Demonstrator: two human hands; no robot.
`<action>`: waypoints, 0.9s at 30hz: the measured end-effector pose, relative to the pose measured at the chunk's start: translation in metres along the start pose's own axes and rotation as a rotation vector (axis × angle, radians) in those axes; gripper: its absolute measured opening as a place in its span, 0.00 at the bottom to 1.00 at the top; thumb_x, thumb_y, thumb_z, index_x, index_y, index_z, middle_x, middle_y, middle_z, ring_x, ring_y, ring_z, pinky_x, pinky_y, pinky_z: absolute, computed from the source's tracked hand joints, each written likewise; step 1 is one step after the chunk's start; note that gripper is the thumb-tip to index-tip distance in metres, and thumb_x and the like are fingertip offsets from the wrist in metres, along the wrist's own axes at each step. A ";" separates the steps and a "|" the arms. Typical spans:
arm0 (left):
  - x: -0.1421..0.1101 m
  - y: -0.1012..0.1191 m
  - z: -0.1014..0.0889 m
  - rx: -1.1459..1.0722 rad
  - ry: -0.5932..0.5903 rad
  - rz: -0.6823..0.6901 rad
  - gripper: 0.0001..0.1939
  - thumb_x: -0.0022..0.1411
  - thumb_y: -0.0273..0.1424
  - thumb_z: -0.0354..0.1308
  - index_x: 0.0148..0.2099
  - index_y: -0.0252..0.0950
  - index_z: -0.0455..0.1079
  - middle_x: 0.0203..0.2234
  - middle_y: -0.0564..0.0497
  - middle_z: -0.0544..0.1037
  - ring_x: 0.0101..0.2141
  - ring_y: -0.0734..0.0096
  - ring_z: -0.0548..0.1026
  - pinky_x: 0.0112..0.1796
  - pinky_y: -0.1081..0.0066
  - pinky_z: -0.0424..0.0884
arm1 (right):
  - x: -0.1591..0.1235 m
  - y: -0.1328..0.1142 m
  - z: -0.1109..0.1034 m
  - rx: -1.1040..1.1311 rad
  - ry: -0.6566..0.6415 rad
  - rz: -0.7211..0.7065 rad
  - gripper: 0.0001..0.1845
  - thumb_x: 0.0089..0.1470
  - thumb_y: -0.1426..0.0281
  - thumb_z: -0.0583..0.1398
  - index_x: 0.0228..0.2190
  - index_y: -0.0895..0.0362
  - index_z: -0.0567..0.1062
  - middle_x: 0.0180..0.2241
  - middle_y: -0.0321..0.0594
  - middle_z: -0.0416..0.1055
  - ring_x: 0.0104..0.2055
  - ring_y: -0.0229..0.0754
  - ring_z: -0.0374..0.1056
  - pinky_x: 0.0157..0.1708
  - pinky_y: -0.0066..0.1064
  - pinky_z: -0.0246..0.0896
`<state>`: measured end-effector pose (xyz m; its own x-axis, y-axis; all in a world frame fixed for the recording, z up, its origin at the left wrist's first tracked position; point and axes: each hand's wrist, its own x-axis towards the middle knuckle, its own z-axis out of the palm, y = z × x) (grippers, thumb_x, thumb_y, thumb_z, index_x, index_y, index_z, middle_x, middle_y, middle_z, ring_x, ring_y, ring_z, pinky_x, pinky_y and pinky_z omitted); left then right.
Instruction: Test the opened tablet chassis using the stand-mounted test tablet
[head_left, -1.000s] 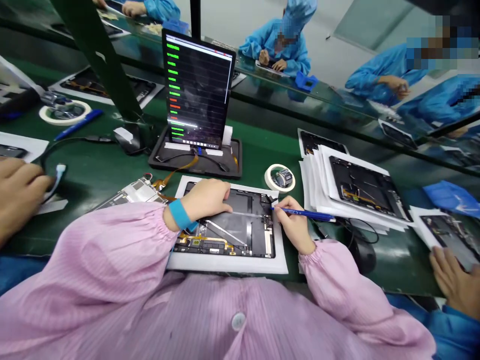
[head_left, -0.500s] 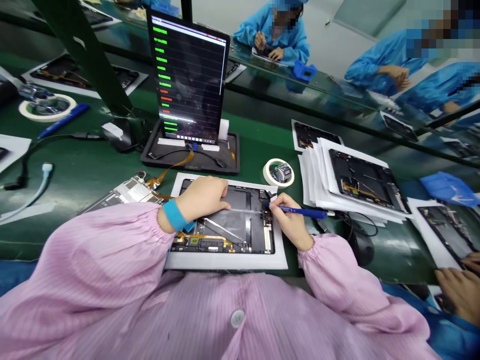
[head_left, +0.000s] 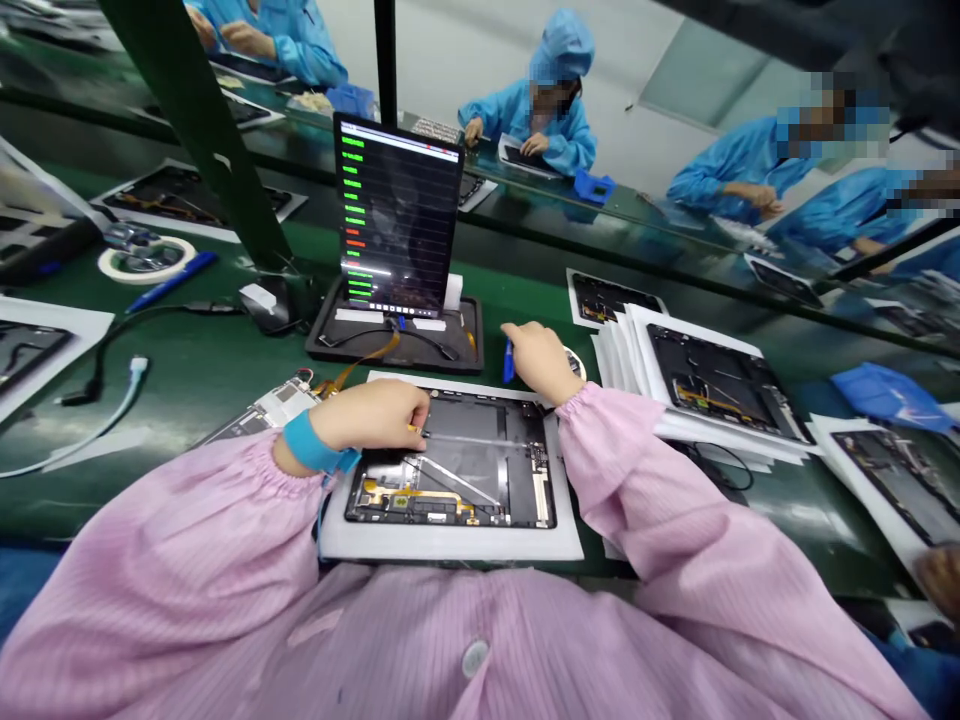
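An opened tablet chassis [head_left: 480, 465] lies on a white foam sheet [head_left: 450, 545] in front of me. My left hand [head_left: 379, 412] rests on its upper left part, fingers curled and pinching the end of a thin silvery strip [head_left: 469, 438] that runs across the chassis. My right hand [head_left: 534, 360] is stretched forward past the chassis top edge, closed round a blue pen [head_left: 508, 362], right beside a white tape roll [head_left: 574, 362] that it mostly hides. Both arms wear pink sleeves; a blue wrist strap [head_left: 311, 447] circles my left wrist.
An upright tablet [head_left: 397, 215] showing green and red lines stands in a black tray [head_left: 397, 340]. A stack of foam sheets with another chassis [head_left: 712, 375] lies to the right. Cables, a tape roll [head_left: 146, 262] and a blue pen [head_left: 172, 280] lie left. People in blue work opposite.
My right hand left the chassis connector and reached forward to the tape roll with the pen. My left hand slid a little left along the strip. A neighbour's hands at the edges went out of view.
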<state>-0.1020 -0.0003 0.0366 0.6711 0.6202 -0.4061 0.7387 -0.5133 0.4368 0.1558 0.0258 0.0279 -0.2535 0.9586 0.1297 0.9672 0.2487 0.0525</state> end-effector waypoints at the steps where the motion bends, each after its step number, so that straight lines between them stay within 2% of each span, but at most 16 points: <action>1: 0.001 -0.001 0.000 -0.038 -0.030 -0.003 0.11 0.51 0.41 0.59 0.30 0.37 0.68 0.24 0.53 0.76 0.25 0.71 0.72 0.25 0.74 0.59 | 0.008 0.005 0.002 -0.004 0.000 -0.004 0.21 0.57 0.79 0.50 0.52 0.62 0.68 0.41 0.53 0.72 0.45 0.54 0.65 0.42 0.40 0.59; 4: 0.004 -0.002 0.000 -0.168 -0.142 -0.037 0.10 0.55 0.39 0.55 0.31 0.37 0.68 0.22 0.54 0.75 0.19 0.74 0.70 0.23 0.75 0.60 | 0.025 0.031 0.004 0.014 0.083 0.060 0.23 0.62 0.70 0.49 0.57 0.65 0.62 0.53 0.57 0.65 0.56 0.58 0.57 0.51 0.46 0.56; 6: 0.006 -0.002 -0.002 -0.178 -0.141 -0.035 0.10 0.55 0.38 0.55 0.30 0.36 0.68 0.23 0.53 0.76 0.19 0.74 0.70 0.23 0.75 0.60 | 0.034 0.051 0.007 0.081 0.097 0.159 0.28 0.63 0.60 0.48 0.57 0.66 0.61 0.57 0.60 0.59 0.61 0.61 0.50 0.56 0.51 0.50; 8: 0.007 -0.003 -0.003 -0.152 -0.102 -0.006 0.09 0.53 0.37 0.56 0.29 0.36 0.69 0.24 0.52 0.76 0.23 0.73 0.71 0.24 0.75 0.60 | 0.041 0.063 0.012 0.150 0.059 0.225 0.30 0.63 0.54 0.47 0.55 0.65 0.64 0.57 0.60 0.58 0.62 0.62 0.48 0.57 0.54 0.48; 10: 0.008 -0.005 -0.004 -0.151 -0.084 0.026 0.09 0.52 0.36 0.56 0.29 0.35 0.71 0.25 0.52 0.77 0.26 0.72 0.72 0.25 0.76 0.61 | 0.042 0.065 0.015 0.173 0.035 0.224 0.31 0.63 0.53 0.47 0.55 0.64 0.64 0.59 0.60 0.55 0.63 0.62 0.46 0.57 0.55 0.47; 13: 0.008 -0.009 -0.005 -0.179 -0.093 0.044 0.08 0.51 0.33 0.55 0.30 0.36 0.72 0.25 0.52 0.77 0.27 0.72 0.72 0.26 0.76 0.62 | 0.028 0.050 0.000 0.190 0.179 0.125 0.28 0.63 0.55 0.49 0.55 0.62 0.62 0.63 0.56 0.47 0.66 0.59 0.40 0.59 0.52 0.43; 14: 0.009 -0.010 -0.004 -0.184 -0.093 0.048 0.08 0.50 0.32 0.54 0.30 0.36 0.73 0.25 0.53 0.77 0.27 0.73 0.72 0.26 0.77 0.62 | 0.019 0.044 -0.009 0.213 0.236 0.071 0.25 0.63 0.57 0.50 0.53 0.61 0.64 0.62 0.55 0.51 0.65 0.57 0.44 0.58 0.49 0.46; 15: 0.009 -0.011 -0.004 -0.187 -0.093 0.051 0.08 0.50 0.32 0.54 0.31 0.36 0.73 0.25 0.53 0.77 0.27 0.73 0.72 0.26 0.77 0.62 | 0.008 0.038 -0.019 0.243 0.260 0.016 0.19 0.62 0.61 0.50 0.49 0.59 0.68 0.57 0.54 0.59 0.61 0.55 0.53 0.55 0.45 0.51; 16: 0.009 -0.012 -0.004 -0.191 -0.095 0.051 0.09 0.49 0.31 0.54 0.31 0.36 0.73 0.25 0.53 0.77 0.27 0.73 0.72 0.26 0.77 0.62 | -0.005 0.032 -0.028 0.273 0.233 -0.033 0.14 0.62 0.64 0.51 0.43 0.58 0.71 0.50 0.51 0.68 0.53 0.52 0.62 0.50 0.41 0.57; 17: 0.010 -0.013 -0.004 -0.196 -0.100 0.052 0.09 0.49 0.31 0.53 0.31 0.36 0.74 0.26 0.53 0.77 0.27 0.73 0.72 0.26 0.77 0.62 | -0.019 0.028 -0.036 0.295 0.148 -0.067 0.11 0.61 0.67 0.51 0.36 0.56 0.72 0.40 0.46 0.72 0.44 0.49 0.68 0.43 0.37 0.60; 19: 0.010 -0.013 -0.003 -0.200 -0.117 0.049 0.10 0.48 0.30 0.53 0.32 0.36 0.74 0.26 0.53 0.78 0.27 0.73 0.72 0.26 0.77 0.62 | -0.047 0.023 -0.041 0.292 -0.095 -0.074 0.09 0.58 0.71 0.52 0.29 0.55 0.70 0.29 0.40 0.72 0.32 0.44 0.68 0.33 0.32 0.58; 21: 0.011 -0.014 -0.002 -0.194 -0.125 0.048 0.10 0.49 0.30 0.52 0.32 0.36 0.74 0.27 0.52 0.78 0.27 0.72 0.72 0.27 0.76 0.63 | -0.072 0.022 -0.035 0.270 -0.230 -0.024 0.08 0.56 0.73 0.53 0.28 0.55 0.70 0.28 0.39 0.71 0.29 0.43 0.67 0.30 0.31 0.55; 24: 0.012 -0.014 -0.003 -0.196 -0.128 0.061 0.10 0.49 0.29 0.52 0.33 0.36 0.74 0.27 0.52 0.78 0.28 0.72 0.73 0.28 0.76 0.64 | -0.098 0.028 -0.018 0.338 -0.205 0.058 0.06 0.57 0.72 0.51 0.31 0.55 0.68 0.30 0.39 0.71 0.30 0.43 0.66 0.30 0.31 0.54; 27: 0.012 -0.014 -0.005 -0.230 -0.150 0.068 0.10 0.49 0.30 0.53 0.33 0.35 0.74 0.27 0.53 0.78 0.28 0.73 0.72 0.28 0.77 0.64 | -0.112 0.038 -0.010 0.443 -0.189 0.072 0.07 0.59 0.69 0.49 0.31 0.54 0.65 0.28 0.37 0.69 0.28 0.42 0.64 0.28 0.30 0.53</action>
<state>-0.1050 0.0174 0.0296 0.7330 0.4852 -0.4767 0.6697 -0.3923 0.6306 0.2209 -0.0740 0.0250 -0.2174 0.9738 -0.0665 0.9072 0.1765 -0.3819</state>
